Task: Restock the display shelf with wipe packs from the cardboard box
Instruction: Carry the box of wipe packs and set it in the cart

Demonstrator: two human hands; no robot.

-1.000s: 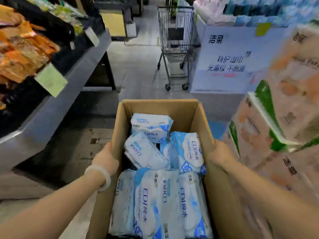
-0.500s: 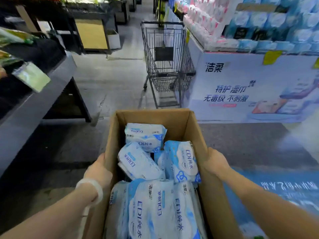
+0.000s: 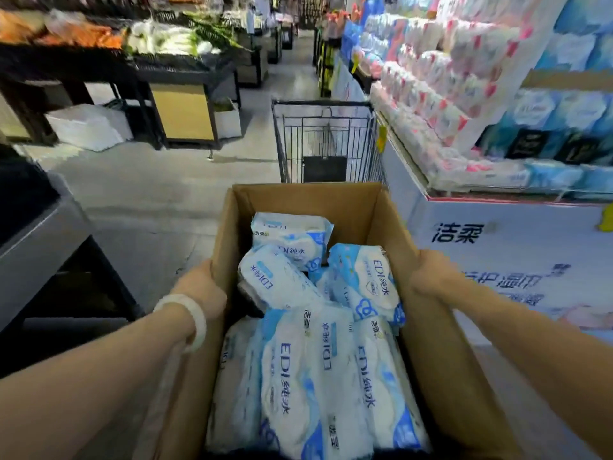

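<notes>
Two arms outstretched — left hand (image 3: 199,287), right hand (image 3: 431,277) gripping cardboard box (image 3: 441,360) sides

I see the open brown cardboard box (image 3: 441,343) full of blue-and-white wipe packs (image 3: 308,376), the near ones side by side, the far ones loosely tumbled. The display shelf (image 3: 497,227) to its right carries stacked pink and blue packs.

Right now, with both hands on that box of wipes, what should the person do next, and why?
Probably carry the cardboard box a little to the right and set it down beside the display shelf. The left hand and right hand both grip the box's sides, so neither is free to lift out the wipe packs, and the shopping cart stands straight ahead.
</notes>
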